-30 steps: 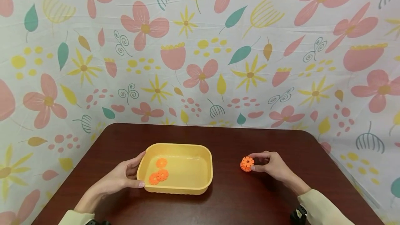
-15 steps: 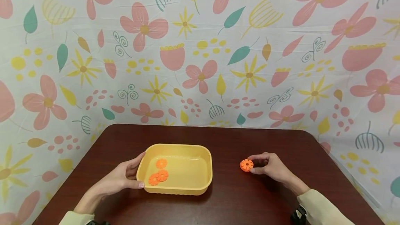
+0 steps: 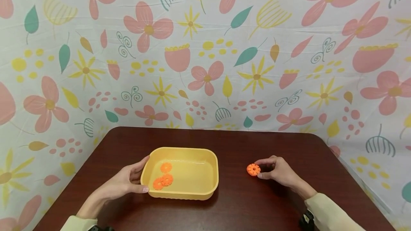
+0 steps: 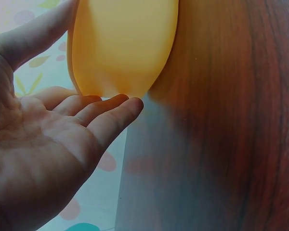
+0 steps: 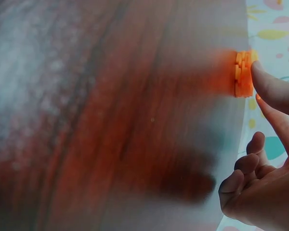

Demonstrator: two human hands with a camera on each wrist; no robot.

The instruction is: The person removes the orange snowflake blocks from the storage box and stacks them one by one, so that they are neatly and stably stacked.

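Lower centre: our left hand (image 3: 123,181) grips 1 yellow tray (image 3: 196,176) | 3 orange discs (image 3: 167,179) inside | right hand (image 3: 282,171) pinches 1 disc stack (image 3: 253,169)

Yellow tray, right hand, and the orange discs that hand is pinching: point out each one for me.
Yellow tray (image 3: 191,174): head view, on the bare floor.
Right hand (image 3: 280,170): head view, on the back of the hand.
Orange discs (image 5: 243,76): right wrist view, on their stacked edges.

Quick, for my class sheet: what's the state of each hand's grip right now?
Left hand: holding the tray by its left end.
Right hand: pinching the stack of discs with thumb and finger.
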